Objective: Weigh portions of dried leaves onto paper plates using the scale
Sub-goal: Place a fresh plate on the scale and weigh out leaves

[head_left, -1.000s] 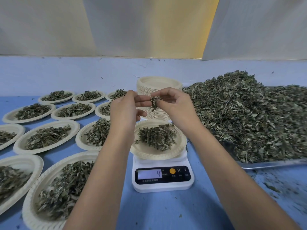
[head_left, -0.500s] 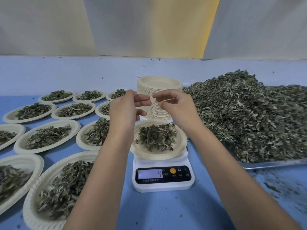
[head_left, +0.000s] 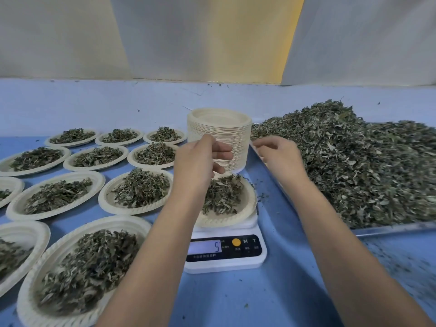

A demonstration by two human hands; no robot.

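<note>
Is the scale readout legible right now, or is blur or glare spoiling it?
Head view: the scale display reads 5, a little soft, no glare; the nearest plate at lower left and the leaf pile toward the right edge are smeared; lighting even, shadows faint.

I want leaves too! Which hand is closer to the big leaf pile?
Right. The right hand is beside the leaf pile; the left hand is farther left, above the plate on the scale.

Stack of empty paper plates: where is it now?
The stack of empty paper plates stands mid-frame in the head view, just behind the scale, left of the heaped leaf tray.
</note>
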